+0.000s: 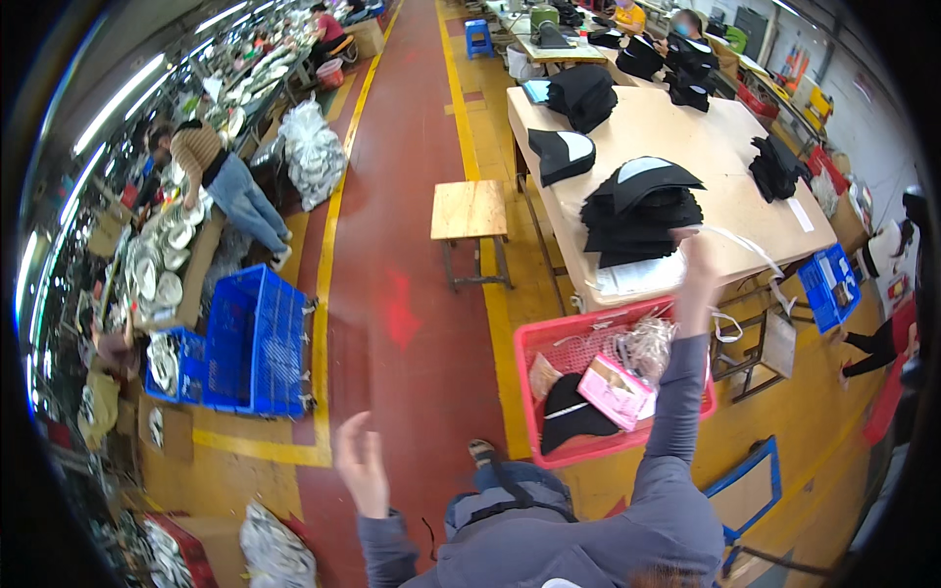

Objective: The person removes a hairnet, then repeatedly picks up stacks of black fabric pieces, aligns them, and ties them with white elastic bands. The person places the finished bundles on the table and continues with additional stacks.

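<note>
Your right hand point(698, 263) is closed around a thin white strap point(747, 247) at the edge of the tan wooden table point(686, 137), beside stacked black fabric pieces point(639, 211). Your left hand point(361, 468) hangs spread and empty above the red floor point(392, 196).

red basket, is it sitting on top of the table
No, the red basket sits below the table edge, beside the person's raised right hand.

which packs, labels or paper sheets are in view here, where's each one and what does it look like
Pink packet: flat, rectangular, lying in the red basket beside a black cap piece.
Clear bag: crinkled, in the same basket, just under the right hand.
White sheet: small rectangle on the tan table, near its right edge.
White plastic sack: bulging, on the floor by the yellow line.
The left hand is raised and holds nothing.
</note>
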A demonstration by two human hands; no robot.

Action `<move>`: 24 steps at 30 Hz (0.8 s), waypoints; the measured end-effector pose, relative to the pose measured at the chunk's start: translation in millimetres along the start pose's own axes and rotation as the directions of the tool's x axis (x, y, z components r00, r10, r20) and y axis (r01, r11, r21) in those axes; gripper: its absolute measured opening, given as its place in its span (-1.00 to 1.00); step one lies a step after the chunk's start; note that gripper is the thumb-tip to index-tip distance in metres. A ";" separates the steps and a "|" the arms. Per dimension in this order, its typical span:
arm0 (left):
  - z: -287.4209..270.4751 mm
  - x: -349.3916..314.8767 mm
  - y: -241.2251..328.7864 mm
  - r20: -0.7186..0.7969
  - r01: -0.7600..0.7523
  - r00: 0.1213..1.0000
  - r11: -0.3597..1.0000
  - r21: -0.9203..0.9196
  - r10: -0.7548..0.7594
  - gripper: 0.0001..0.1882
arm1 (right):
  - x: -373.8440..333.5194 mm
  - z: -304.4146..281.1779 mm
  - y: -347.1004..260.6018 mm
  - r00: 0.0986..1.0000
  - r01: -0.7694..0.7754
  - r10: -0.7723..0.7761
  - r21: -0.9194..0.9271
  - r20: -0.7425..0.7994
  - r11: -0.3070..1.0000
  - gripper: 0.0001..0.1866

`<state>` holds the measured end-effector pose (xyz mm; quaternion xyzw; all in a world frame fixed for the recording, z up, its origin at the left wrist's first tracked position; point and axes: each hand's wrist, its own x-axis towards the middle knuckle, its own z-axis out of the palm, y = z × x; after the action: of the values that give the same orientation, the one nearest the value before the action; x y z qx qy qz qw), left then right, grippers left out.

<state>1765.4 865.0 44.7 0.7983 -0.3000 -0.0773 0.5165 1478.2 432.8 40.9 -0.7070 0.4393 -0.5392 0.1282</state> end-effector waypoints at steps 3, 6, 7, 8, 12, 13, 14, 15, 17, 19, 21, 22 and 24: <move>26.2 54.7 26.8 0.242 -0.445 0.886 0.872 0.204 0.396 -0.43 | -108.5 151.8 -70.5 0.642 0.450 0.039 -0.417 0.766 0.790 -0.80; 28.5 110.2 -11.3 0.473 -0.586 0.776 0.755 0.294 0.418 -0.35 | -157.1 186.1 -232.0 0.203 0.271 -0.390 0.331 0.898 0.904 -0.83; 31.7 130.6 -26.3 0.487 -0.439 0.804 0.893 0.099 0.341 -0.33 | -175.4 213.8 -250.2 0.086 0.136 -0.292 0.279 0.953 0.950 -0.78; 25.2 147.4 -43.4 0.522 -0.235 0.817 0.968 -0.085 0.244 -0.32 | -157.8 232.0 -259.1 0.046 0.085 -0.290 0.286 0.956 0.955 -0.77; 34.5 237.1 -49.1 0.789 -0.075 0.582 0.978 -0.192 0.199 -0.43 | -97.9 265.8 -256.9 -0.022 -0.336 -0.470 0.436 0.882 0.835 -0.74; 38.8 263.9 -45.0 0.878 -0.013 0.460 0.990 -0.139 0.129 -0.49 | -96.8 269.7 -238.6 0.046 -0.415 -0.445 0.422 0.894 0.806 -0.72; 40.2 290.4 -45.3 0.899 0.056 0.419 0.985 -0.166 0.128 -0.58 | -77.6 268.0 -227.6 0.024 -0.310 -0.364 0.353 0.931 0.883 -0.71; 41.2 316.3 -47.0 0.912 0.127 0.390 0.973 -0.192 0.129 -0.66 | -64.9 264.3 -215.9 0.128 -0.361 -0.230 0.261 0.965 0.895 -0.74; 43.2 385.0 -49.2 0.920 -0.081 0.324 0.975 -0.206 0.221 -0.77 | -27.8 240.9 -206.4 0.289 -0.482 0.147 0.011 0.946 0.876 -0.78; 58.9 451.6 -56.3 0.867 -0.142 0.409 0.958 -0.250 0.286 -0.81 | -7.5 210.0 -183.4 0.519 -0.494 0.298 -0.003 0.801 0.869 -0.83; 87.3 521.5 -63.1 0.871 -0.103 0.369 0.945 -0.309 0.325 -0.83 | 2.6 180.1 -171.3 0.630 -0.515 0.395 -0.021 0.668 0.857 -0.85; 105.7 547.5 -54.2 0.873 -0.178 0.334 0.933 -0.313 0.356 -0.84 | 6.9 170.5 -167.8 0.622 -0.538 0.454 -0.074 0.638 0.840 -0.86; 145.6 579.0 -27.9 0.885 -0.275 0.283 0.915 -0.295 0.370 -0.88 | 9.2 167.0 -158.5 0.619 -0.599 0.548 -0.114 0.563 0.793 -0.88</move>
<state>2181.4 436.2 62.2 0.5125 -0.6888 -0.4205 0.2935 1701.2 469.1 86.3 -0.6504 0.5591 -0.2517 0.4484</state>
